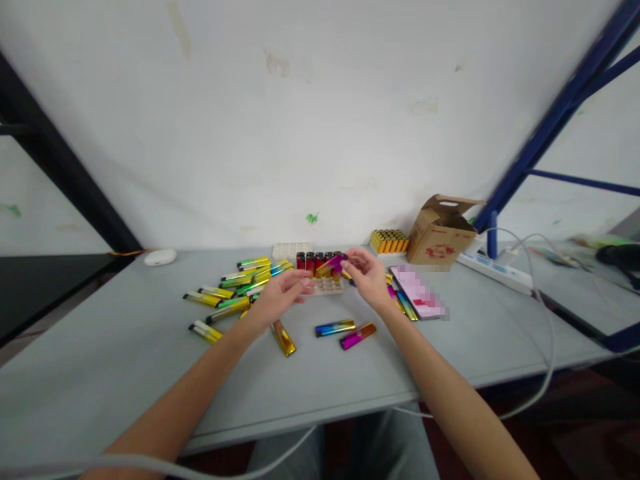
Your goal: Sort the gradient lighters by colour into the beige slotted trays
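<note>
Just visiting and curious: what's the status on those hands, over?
Right hand pinching purple-gold lighter above tray. Left hand open beside tray. Loose lighters scattered nearby.

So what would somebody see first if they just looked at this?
Probably the heap of shiny green and gold lighters spread on the grey table, left of the hands. Next, the pink and gold lighter pinched in the right hand above a tray with red lighters standing in it, the left hand close beside. An open cardboard box stands by the wall on the right.
</note>
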The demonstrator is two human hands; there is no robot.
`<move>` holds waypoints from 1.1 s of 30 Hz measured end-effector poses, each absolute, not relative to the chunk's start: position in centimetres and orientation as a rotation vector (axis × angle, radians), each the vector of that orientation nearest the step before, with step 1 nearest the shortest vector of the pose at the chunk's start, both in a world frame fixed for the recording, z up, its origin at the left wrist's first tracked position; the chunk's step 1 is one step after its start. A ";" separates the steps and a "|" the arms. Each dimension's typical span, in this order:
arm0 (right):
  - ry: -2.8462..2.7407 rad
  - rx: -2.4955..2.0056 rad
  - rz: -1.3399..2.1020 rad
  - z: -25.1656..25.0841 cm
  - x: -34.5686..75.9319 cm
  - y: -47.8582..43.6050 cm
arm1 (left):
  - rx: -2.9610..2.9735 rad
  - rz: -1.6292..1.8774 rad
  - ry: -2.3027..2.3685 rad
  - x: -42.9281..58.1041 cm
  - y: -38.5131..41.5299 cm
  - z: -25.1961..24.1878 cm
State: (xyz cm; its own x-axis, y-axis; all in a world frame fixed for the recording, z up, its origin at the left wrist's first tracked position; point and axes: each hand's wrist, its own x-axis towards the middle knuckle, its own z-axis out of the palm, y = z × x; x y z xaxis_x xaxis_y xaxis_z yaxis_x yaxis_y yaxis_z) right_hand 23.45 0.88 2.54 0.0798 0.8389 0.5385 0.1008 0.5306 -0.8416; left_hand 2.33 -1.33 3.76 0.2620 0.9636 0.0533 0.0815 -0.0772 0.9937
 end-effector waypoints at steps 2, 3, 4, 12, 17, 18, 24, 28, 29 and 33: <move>-1.461 -0.955 0.471 2.3 23.8 1.1 | 1.435 1.050 1.063 2.2 -1.2 3.7; -1.503 -0.985 0.393 2.1 23.9 1.1 | 1.437 1.063 1.065 2.1 -1.2 3.7; -1.550 -1.006 0.335 1.9 24.0 1.1 | 1.441 1.071 1.064 2.1 -1.2 3.7; -1.777 -1.084 0.146 0.5 23.8 1.2 | 1.455 1.059 1.099 2.2 -1.3 4.2; -1.796 -1.105 0.142 0.5 23.9 1.1 | 1.469 1.063 1.120 2.1 -1.3 4.3; -1.794 -1.103 0.147 0.6 23.9 1.1 | 1.471 1.067 1.124 2.1 -1.3 4.3; -1.780 -1.091 0.157 0.7 23.7 1.0 | 1.432 1.294 1.195 1.8 -0.7 4.1; -1.822 -1.099 0.082 1.0 23.6 0.9 | 1.357 1.470 1.306 1.1 0.3 3.7; -1.820 -1.110 0.027 1.0 23.6 1.0 | 1.354 1.495 1.336 0.9 0.5 3.6; -1.843 -1.190 -0.145 1.0 23.9 1.1 | 1.480 1.497 1.445 0.3 1.0 3.3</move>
State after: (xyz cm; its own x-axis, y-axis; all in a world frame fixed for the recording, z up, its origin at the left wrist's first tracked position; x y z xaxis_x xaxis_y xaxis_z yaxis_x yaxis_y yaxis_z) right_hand 23.93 1.15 0.98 -0.1224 0.6667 0.7352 0.7733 0.5284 -0.3504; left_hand 0.27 0.98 3.31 -0.2162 0.9264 0.3084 0.2755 -0.2451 0.9295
